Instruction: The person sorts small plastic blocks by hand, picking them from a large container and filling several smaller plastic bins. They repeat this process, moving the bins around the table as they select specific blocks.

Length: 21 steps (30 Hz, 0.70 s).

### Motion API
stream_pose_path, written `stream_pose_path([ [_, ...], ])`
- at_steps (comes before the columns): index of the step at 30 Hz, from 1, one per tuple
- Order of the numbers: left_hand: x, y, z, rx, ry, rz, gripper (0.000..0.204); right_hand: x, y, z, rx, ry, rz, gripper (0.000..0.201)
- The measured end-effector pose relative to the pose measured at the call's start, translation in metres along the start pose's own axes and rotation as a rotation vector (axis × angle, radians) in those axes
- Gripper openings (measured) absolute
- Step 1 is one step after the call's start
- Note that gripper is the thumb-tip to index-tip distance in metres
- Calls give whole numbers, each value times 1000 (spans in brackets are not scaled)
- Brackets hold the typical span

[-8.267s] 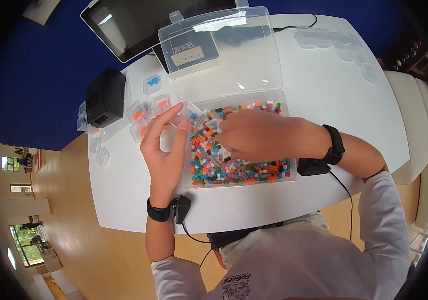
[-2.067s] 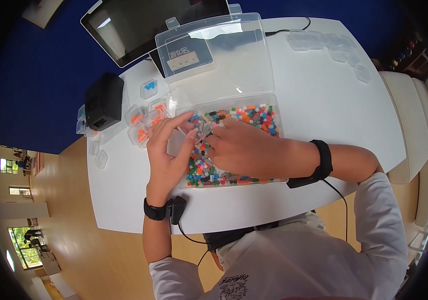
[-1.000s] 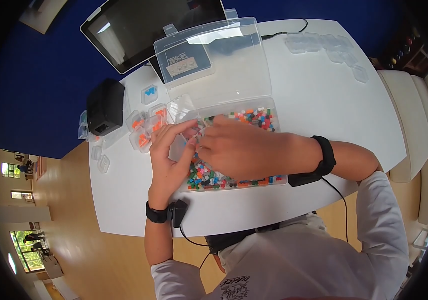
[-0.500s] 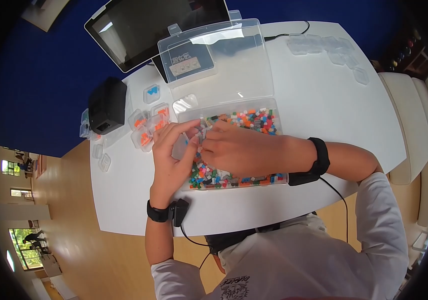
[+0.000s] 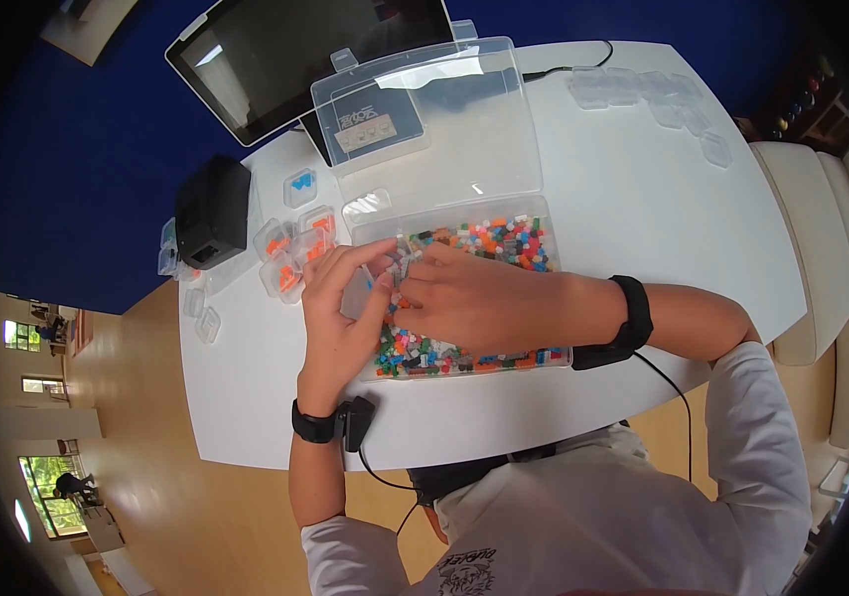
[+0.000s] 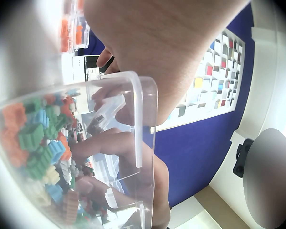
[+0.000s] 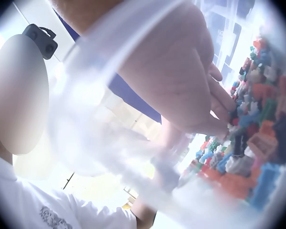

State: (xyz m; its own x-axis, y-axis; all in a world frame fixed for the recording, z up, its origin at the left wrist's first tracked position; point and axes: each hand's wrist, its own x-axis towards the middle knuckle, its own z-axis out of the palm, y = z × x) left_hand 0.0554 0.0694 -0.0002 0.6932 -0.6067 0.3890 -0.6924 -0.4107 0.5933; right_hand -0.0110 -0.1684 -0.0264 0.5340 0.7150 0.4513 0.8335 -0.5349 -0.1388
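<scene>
In the head view, my left hand [image 5: 335, 318] holds a small clear box [image 5: 400, 262] between thumb and fingers, over the left part of a large clear storage box [image 5: 555, 233]. Grey toy bricks [image 6: 101, 121] show inside the small box in the left wrist view. The large box is filled with mixed colourful toy bricks [image 5: 424, 356]. My right hand [image 5: 494, 298] reaches down beside the small box, fingertips among the bricks. Its index finger and thumb stand apart in the left wrist view, bricks showing between them.
The large box's raised lid [image 5: 484, 149] leans back, with a dark case [image 5: 370, 124] behind it. Small boxes of orange bricks [image 5: 285, 273] and one of blue [image 5: 300, 187] lie left, near a black device [image 5: 213, 214]. More clear boxes [image 5: 643, 91] lie back right.
Since the oldest frame, my right hand has moved left and closer to my left hand, and the small box has come lower over the bricks. Over the last half second both hands barely move.
</scene>
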Motion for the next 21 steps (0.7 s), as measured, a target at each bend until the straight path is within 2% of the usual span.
stream_pose_path([
  [3, 0, 0, 0, 2, 1, 1, 41, -1, 0, 1, 2, 50, -11, 18],
  [5, 0, 0, 0, 5, 1, -7, 41, 0, -2, -4, -50, -62, 26, 20],
  [9, 0, 0, 1, -4, 4, -10, 41, 0, -3, -4, -96, -78, 19, 16],
  [18, 1, 2, 1, -11, 5, -2, 41, -4, -4, 4, -142, 22, 14, 13],
  [21, 1, 1, 2, -66, 11, -31, 38, -4, -5, 1, -155, -17, 10, 22],
])
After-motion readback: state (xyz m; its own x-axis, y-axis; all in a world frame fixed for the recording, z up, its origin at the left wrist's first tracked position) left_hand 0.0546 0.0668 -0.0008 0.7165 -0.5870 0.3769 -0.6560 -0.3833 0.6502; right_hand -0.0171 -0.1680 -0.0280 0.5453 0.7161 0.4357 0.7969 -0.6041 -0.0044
